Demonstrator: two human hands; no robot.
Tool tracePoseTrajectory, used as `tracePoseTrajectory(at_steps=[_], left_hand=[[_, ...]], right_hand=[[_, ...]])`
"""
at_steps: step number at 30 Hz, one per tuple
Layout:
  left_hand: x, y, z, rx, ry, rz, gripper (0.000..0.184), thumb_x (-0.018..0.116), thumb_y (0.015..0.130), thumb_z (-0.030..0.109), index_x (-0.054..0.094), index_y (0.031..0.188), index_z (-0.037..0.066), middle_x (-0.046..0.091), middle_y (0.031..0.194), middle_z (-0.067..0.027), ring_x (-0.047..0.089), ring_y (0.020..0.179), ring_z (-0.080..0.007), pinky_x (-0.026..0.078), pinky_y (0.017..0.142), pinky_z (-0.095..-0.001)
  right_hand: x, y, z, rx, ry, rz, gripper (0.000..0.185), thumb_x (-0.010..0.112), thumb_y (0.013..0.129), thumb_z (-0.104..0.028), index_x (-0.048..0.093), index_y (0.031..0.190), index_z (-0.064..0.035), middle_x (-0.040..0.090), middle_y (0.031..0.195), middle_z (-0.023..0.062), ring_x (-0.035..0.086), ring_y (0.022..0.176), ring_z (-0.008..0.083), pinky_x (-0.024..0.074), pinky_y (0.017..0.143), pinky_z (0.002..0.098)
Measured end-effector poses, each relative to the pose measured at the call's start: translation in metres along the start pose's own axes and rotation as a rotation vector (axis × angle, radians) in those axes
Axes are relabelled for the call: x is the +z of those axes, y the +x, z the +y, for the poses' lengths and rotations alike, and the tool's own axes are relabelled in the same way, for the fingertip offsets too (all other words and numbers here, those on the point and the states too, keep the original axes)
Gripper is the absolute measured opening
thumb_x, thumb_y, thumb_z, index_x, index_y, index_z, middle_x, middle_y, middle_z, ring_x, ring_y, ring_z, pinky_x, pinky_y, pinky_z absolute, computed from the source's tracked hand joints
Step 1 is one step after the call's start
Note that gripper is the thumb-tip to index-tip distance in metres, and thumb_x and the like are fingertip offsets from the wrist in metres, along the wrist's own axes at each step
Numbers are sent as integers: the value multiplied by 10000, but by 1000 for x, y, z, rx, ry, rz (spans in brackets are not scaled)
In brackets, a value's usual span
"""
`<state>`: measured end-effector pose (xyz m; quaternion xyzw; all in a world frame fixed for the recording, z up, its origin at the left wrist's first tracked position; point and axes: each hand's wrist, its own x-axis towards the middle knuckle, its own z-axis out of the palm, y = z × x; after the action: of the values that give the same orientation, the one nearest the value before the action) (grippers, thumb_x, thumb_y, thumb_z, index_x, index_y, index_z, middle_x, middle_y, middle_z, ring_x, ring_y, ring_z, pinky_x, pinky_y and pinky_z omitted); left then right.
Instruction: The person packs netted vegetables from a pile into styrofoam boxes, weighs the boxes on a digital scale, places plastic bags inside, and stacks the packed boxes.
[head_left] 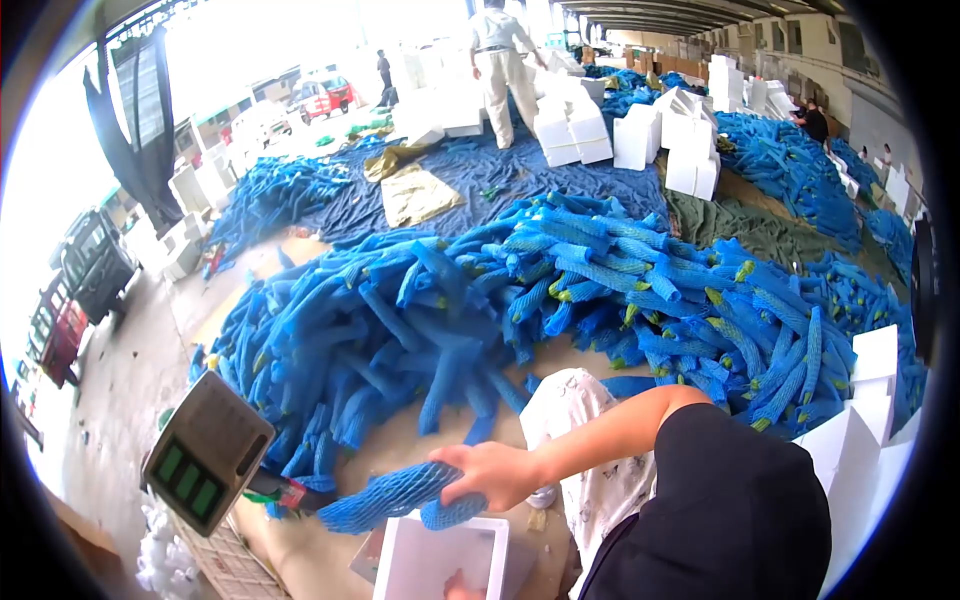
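My right hand (pixel 487 474) is closed around long blue foam-net-wrapped vegetables (pixel 385 497), apparently two side by side. They hang over the near end of an open white foam box (pixel 440 550). At the bottom edge, inside this box, a small part of my left hand (pixel 462 587) shows; its fingers are hidden. A scale display (pixel 208 455) on a post tilts to the left of the box. In front lies a big heap of blue-netted vegetables (pixel 600 260), some with green tips showing.
White foam boxes (pixel 690 150) are stacked at the back and at the right (pixel 850 460). A person (pixel 500 60) stands on a blue tarp (pixel 470 180). Another person (pixel 815 122) is at far right. Parked vehicles (pixel 95 262) line the left. A slatted crate (pixel 235 562) lies below the scale.
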<state>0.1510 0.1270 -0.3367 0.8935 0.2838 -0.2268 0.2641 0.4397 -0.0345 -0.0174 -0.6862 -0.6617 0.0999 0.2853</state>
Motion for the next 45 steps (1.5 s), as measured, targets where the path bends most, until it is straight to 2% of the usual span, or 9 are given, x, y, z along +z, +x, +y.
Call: tracePoseTrajectory(at_steps=[6,18,19,22,25,30,32,38,45], left_hand=[[-6,-17,17,-4,-172,-15,767,600,784,283,280,1447,68,371,1429,-218,357,1316,-366,330,1070,-388],[-40,-51,11,-28,-315,-89,565,636,776,305,539,1268,44,611,1135,-241,555,1083,-424,448,907,-427],[-103,-75,67,-447,-129,36,476,643,798,332,614,1168,34,655,995,-233,582,979,-447,467,848,-437],[-97,-75,35,-445,-222,553,502,641,822,332,570,1192,0,625,1107,-219,577,1025,-403,452,885,-420],[-42,-24,-30,215,-837,284,616,693,786,145,399,1297,-34,460,1291,-189,460,1159,-265,387,982,-376],[-37,-29,-4,89,-733,541,526,663,811,227,481,1244,-12,541,1203,-194,529,1098,-306,425,941,-412],[-121,-74,59,-231,-72,370,482,654,797,273,538,1202,39,590,1142,-203,576,1040,-358,467,864,-444],[-63,-13,-28,-283,-84,92,574,678,751,327,501,1253,112,556,1228,-173,516,1148,-395,407,942,-539],[-13,-13,-21,-286,118,699,593,612,723,43,468,1290,145,532,1204,-138,507,1118,-332,391,956,-491]], right_hand=[[-40,5,-32,-112,88,79,429,760,650,-155,641,1059,-215,363,1331,221,477,1138,414,457,916,439],[211,23,8,369,296,-162,401,695,669,-157,608,1054,-226,361,1297,254,505,1036,413,471,838,470],[209,23,9,339,289,-161,403,693,673,-167,601,1061,-225,315,1351,264,492,1049,430,474,841,472],[205,18,20,264,273,-219,443,710,650,-171,597,1075,-227,281,1386,275,468,1099,448,471,857,479],[206,21,24,254,274,-255,409,718,683,-257,611,1076,-233,261,1400,285,453,1120,461,451,894,469],[211,24,41,314,469,-233,264,604,833,-378,649,1046,-229,307,1360,276,486,1065,446,411,933,423],[222,22,51,361,699,-110,203,588,853,-280,654,1036,-227,344,1336,248,518,1025,415,418,924,414],[230,5,24,139,415,335,251,638,742,-75,676,943,-220,421,1277,198,460,1150,394,396,969,421],[121,8,44,129,254,123,470,666,676,-11,672,1062,-278,464,1185,152,614,798,297,512,687,350]])
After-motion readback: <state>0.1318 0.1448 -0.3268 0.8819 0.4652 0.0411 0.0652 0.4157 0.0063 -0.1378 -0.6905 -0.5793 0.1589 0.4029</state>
